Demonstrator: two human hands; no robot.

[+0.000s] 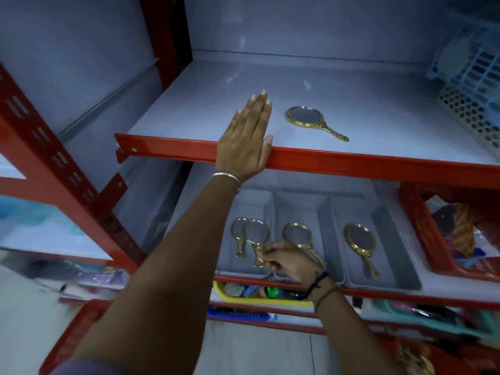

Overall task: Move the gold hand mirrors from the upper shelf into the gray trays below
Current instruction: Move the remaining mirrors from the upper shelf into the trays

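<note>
Right hand pinching a gold mirror by its handle over the left gray tray, lay it flat beside the one there; left hand flat, empty on upper shelf, last mirror just right of it

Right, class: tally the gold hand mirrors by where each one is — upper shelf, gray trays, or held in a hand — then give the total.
Upper shelf: 1, the lone mirror.
Lying in the gray trays: 3.
Held by the right hand over the left tray: 1, the held mirror.
Total: 5
</note>
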